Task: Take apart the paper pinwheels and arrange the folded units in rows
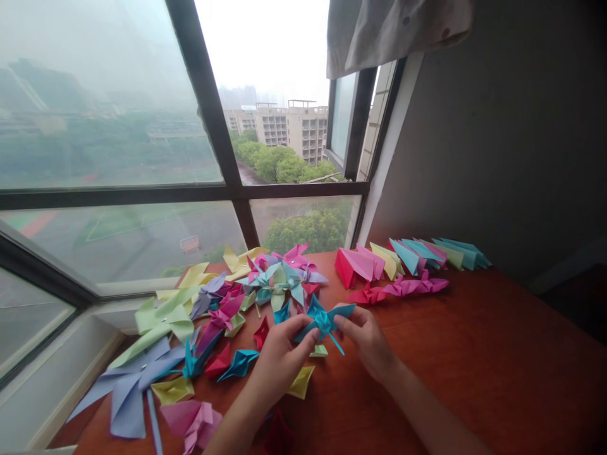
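Observation:
A blue folded paper piece [323, 321] is held between both hands above the brown table [427, 354]. My left hand [289, 354] pinches its left side with thumb and fingers. On its right side, the fingers of my right hand [363, 338] are closed on a pointed flap. A narrow blue strip points down from the piece between the hands. Just behind it is a pile with a light teal pinwheel [276, 282]. A yellow folded paper [301, 382] lies below the left hand's wrist side, and a blue paper boat shape [239, 363] rests left of that hand.
A large lavender pinwheel [137, 376] and a pale green one [165, 319] lie at the left. Folded paper planes [412, 256] stand in a row at the back right, behind pink folded pieces [417, 285]. Windows border the table's far side.

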{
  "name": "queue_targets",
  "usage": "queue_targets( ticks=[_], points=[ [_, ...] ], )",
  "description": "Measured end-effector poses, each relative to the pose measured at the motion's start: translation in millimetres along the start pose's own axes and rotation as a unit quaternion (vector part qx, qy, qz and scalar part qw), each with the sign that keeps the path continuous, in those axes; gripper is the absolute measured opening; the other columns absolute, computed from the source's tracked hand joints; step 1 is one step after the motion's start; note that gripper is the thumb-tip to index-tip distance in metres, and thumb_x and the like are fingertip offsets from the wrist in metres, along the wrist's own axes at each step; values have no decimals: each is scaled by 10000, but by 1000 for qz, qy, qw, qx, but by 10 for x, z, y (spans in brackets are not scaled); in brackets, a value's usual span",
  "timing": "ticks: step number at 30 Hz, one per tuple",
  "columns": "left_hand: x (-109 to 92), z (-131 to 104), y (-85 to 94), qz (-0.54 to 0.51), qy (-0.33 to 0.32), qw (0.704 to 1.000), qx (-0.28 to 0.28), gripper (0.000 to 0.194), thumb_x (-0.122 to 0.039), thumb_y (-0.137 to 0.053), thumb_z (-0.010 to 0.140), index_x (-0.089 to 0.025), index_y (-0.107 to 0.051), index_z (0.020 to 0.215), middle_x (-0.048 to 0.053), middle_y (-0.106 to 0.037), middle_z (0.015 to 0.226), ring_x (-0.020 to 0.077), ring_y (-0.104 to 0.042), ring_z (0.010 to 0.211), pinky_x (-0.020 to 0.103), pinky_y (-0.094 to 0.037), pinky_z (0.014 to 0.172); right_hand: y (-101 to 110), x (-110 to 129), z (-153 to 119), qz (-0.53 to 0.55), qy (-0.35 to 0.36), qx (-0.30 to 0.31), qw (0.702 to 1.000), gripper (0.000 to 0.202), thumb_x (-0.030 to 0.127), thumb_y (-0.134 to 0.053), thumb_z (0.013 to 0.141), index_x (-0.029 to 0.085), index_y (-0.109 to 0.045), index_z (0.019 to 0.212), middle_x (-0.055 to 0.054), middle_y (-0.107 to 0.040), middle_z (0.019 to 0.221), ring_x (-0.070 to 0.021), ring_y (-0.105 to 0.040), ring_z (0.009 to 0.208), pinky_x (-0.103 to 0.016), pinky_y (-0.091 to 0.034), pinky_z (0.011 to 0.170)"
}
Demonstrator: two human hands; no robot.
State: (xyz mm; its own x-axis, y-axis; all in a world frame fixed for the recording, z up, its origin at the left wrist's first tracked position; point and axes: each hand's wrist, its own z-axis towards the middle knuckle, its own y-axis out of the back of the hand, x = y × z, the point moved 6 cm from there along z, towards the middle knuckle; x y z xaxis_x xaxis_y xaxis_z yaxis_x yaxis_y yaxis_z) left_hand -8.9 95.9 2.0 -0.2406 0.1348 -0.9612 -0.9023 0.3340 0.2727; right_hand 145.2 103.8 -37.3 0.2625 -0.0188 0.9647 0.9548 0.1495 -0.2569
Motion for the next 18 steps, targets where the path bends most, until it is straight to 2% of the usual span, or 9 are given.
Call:
queue_targets(
  ticks=[5,9,15,18],
  points=[
    [73,-2,-28,-86,29,996,2,303,-445,-659,855,-147,-677,804,25,-622,718,150,-555,661,223,-432,596,-6,-178,-24,148,-100,2,984,249,390,-785,720,169,-672,751,-3,-615,682,-102,-496,595,-227,-399,573],
    [78,-13,-46,-134,63,989,-2,329,-469,-672,835,-145,-663,782,15,-607,671,137,-526,619,215,-394,560,-28,-224,-39,233,-144,-4,962,250,367,-791,703,174,-632,706,8,-598,648,-99,-508,580,-217,-412,573],
    [51,-14,-3,-163,81,983,-15,335,-471,-710,792,-144,-647,757,10,-605,649,125,-502,595,208,-372,553,-9,-221,0,300,-133,11,945,234,339,-752,766,181,-612,667,26,-565,612,-99,-496,583,-231,-425,608],
    [39,-14,58,-147,83,985,-29,334,-473,-718,781,-146,-655,769,11,-612,651,123,-493,587,204,-359,538,55,-182,33,309,-111,-4,945,231,330,-759,770,182,-618,660,21,-575,617,-101,-491,584,-235,-399,586]
  ],
)
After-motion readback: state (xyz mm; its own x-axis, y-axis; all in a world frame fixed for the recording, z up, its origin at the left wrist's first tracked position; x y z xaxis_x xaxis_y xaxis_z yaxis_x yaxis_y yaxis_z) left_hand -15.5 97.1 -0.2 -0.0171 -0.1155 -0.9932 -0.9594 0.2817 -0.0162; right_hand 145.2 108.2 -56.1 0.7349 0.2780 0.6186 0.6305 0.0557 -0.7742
